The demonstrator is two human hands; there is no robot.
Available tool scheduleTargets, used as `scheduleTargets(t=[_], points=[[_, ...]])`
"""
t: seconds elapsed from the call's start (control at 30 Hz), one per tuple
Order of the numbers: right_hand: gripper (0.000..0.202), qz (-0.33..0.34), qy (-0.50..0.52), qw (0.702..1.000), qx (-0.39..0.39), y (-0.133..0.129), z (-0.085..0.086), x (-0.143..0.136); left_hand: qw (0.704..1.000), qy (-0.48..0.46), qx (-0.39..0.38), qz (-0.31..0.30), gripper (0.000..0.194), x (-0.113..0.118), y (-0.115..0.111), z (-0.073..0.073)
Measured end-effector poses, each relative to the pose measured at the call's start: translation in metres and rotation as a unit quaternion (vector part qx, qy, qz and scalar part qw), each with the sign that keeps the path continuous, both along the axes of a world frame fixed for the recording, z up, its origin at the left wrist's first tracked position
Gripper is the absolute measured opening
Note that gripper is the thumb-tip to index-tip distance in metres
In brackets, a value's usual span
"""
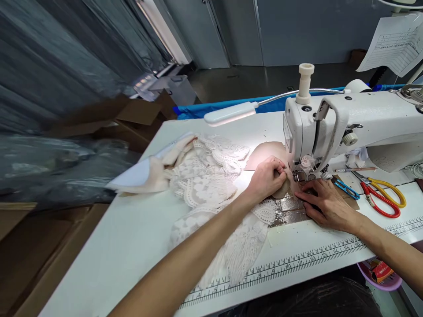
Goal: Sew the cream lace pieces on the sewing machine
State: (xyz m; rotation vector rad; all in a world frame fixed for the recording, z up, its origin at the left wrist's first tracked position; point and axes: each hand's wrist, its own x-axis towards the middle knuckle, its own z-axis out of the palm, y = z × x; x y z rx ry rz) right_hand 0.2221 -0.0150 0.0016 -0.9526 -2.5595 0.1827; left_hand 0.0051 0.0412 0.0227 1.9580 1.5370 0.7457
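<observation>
Now pinching the pink cloth (264, 154) between fingertips of the left hand (268, 176), down at eight o'clock from the head of the white sewing machine (300, 127). Resting at five o'clock with the right hand (325, 206), fingers spread over a shiny sheet (288, 216). On to blue snips (346, 188) at two from there, scissors (380, 198) at three. Out at nine from the cloth, over white lace (206, 178).

Workshop — sewing machine (380, 121), scissors (367, 181)
</observation>
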Motion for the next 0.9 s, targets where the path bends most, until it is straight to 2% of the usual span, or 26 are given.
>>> scheduleTargets(t=[0.1,0.2,0.3,0.37,0.5,0.63,0.77,0.9], points=[[0.039,-0.016,-0.026,1.0,0.004,0.0,-0.002,-0.001,0.999,0.016,0.05,-0.006,0.018,-0.002,0.003,-0.007],[0.041,-0.039,-0.049,0.998,0.011,0.001,-0.004,-0.005,0.986,0.077,0.148,-0.014,0.017,-0.003,0.004,-0.01],[0.042,-0.066,-0.069,0.995,0.016,0.003,-0.005,-0.01,0.946,0.19,0.261,0.009,0.023,-0.002,0.0,-0.004],[0.043,-0.082,-0.08,0.993,0.014,0.005,-0.006,-0.011,0.917,0.264,0.3,-0.015,0.027,-0.001,-0.005,0.001],[0.045,-0.071,-0.081,0.994,-0.012,0.005,-0.004,-0.008,0.884,0.372,0.257,-0.116,0.037,0.0,-0.014,0.006],[0.042,-0.066,-0.035,0.996,-0.04,0.0,0.0,0.001,0.88,0.399,0.231,-0.116,0.036,-0.003,-0.015,0.003],[0.042,-0.055,-0.018,0.998,-0.035,-0.002,0.003,0.003,0.906,0.365,0.184,-0.105,0.036,-0.008,-0.008,-0.002],[0.039,-0.039,-0.006,0.999,-0.019,0.002,0.003,0.004,0.946,0.274,0.121,-0.123,0.035,-0.016,0.002,0.0]])
